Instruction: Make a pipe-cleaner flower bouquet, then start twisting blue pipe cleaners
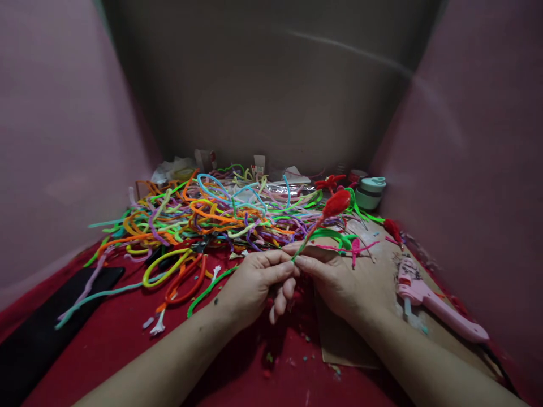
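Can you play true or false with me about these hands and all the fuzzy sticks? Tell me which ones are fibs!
1. The left hand and right hand both hold the fuzzy stem. True.
2. The stem's fat tip is blue. False: the fat tip is red.
3. The pile of fuzzy sticks has many colours. True.
4. The left hand holds the glue gun. False: the pink glue gun lies on the right.
5. The cloth is red. True.
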Demonstrator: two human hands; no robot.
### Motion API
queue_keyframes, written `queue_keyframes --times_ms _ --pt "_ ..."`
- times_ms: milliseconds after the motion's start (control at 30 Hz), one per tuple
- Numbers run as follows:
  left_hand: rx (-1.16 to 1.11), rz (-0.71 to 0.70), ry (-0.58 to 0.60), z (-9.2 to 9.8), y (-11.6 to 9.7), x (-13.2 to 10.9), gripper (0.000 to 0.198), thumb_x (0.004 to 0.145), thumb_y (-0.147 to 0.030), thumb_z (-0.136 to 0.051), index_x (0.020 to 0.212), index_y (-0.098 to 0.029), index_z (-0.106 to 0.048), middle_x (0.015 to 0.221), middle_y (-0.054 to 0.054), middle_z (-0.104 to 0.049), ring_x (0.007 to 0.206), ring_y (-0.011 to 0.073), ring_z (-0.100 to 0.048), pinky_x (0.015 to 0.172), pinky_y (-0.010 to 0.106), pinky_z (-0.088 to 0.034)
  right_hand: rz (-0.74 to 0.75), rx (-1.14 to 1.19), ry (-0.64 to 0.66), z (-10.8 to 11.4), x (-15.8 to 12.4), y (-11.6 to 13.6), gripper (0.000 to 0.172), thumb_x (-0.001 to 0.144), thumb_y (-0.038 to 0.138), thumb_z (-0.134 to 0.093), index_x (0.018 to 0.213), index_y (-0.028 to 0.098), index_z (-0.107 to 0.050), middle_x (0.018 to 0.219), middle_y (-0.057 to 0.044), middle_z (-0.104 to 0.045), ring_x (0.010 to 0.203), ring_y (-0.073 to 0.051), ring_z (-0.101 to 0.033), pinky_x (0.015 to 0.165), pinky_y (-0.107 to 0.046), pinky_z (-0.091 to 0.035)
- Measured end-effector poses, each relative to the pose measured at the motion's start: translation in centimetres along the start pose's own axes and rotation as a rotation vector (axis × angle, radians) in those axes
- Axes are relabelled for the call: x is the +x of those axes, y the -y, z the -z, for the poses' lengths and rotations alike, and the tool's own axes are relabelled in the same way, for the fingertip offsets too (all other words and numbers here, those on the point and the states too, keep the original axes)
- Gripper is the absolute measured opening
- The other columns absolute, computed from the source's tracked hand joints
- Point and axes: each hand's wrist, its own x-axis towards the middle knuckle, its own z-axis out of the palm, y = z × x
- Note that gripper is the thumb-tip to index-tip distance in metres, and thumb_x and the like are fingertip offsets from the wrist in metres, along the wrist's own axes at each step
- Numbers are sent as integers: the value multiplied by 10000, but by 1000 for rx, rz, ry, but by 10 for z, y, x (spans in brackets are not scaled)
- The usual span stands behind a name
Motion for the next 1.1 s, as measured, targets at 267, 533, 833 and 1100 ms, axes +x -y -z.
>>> queue_keyframes --times_ms 267,533,833,1100 --pt "-119 100 214 8 0 2 157 825 -272 -497 780 -138 -565 481 -46 -526 235 49 -374 223 162 -335 -33 131 42 3 1 -8 134 726 219 -622 835 214 -700 678 -4 -629 659 -153 -569 712 -310 -433" --pt "937 -476 -357 -5 6 -5 91 807 -249 -522 797 -181 -582 710 -1 -606 615 106 -559 603 214 -432 73 81 -238 -4 1 -7 78 633 213 -700 617 277 -658 803 11 -667 799 -211 -599 753 -358 -446" --pt "509 -144 -281 -9 -6 -4 171 814 -299 -472 726 -168 -536 519 -54 -499 355 57 -439 336 155 -337 -101 115 4 -3 -3 -6 159 762 313 -609 852 201 -677 675 -18 -647 676 -178 -578 661 -317 -425" --pt "188 -80 -121 -5 -2 -2 202 790 -316 -547 686 -143 -534 503 -44 -523 289 38 -411 262 136 -341 -122 224 23 0 -3 -11 276 753 283 -625 1020 216 -647 785 -20 -670 692 -155 -599 663 -296 -442"
